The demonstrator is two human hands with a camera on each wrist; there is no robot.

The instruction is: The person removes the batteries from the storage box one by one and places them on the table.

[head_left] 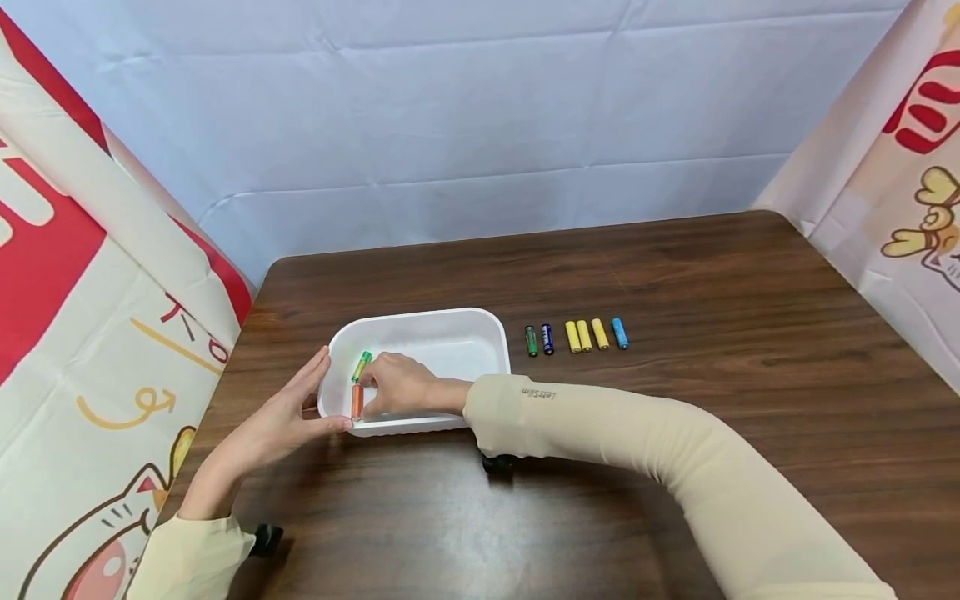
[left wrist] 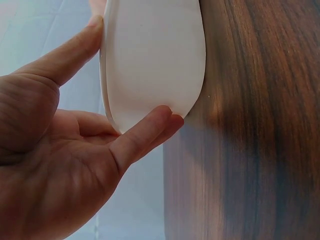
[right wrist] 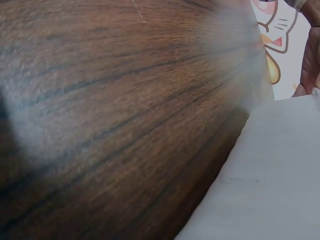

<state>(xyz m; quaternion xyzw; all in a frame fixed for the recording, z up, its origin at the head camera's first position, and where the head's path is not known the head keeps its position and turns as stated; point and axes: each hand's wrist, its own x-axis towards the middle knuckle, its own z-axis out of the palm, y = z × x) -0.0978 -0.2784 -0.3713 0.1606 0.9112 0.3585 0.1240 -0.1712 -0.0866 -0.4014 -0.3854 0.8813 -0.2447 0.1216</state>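
Observation:
A white tray (head_left: pixel 420 319) stands on the table. My left hand (head_left: pixel 281 423) holds its left end, thumb on the near side and fingers on the far side; the left wrist view shows this hand (left wrist: pixel 75 165) around the tray's end (left wrist: pixel 155 60). Inside the tray, my right hand (head_left: pixel 401 385) pinches an orange battery (head_left: pixel 357 402) at the left end. A green-and-yellow battery (head_left: pixel 362 367) lies just beyond it. In the right wrist view the tray's outer wall (right wrist: pixel 265 175) fills the lower right, and the right hand's fingers are out of sight.
Right of the tray, a row of batteries lies on the brown table (head_left: pixel 712 333): one green (head_left: pixel 531 341), one dark blue (head_left: pixel 547 339), several yellow (head_left: pixel 583 335) and one light blue (head_left: pixel 619 332). A white cloth (head_left: pixel 480 125) hangs behind; printed cloths hang at both sides.

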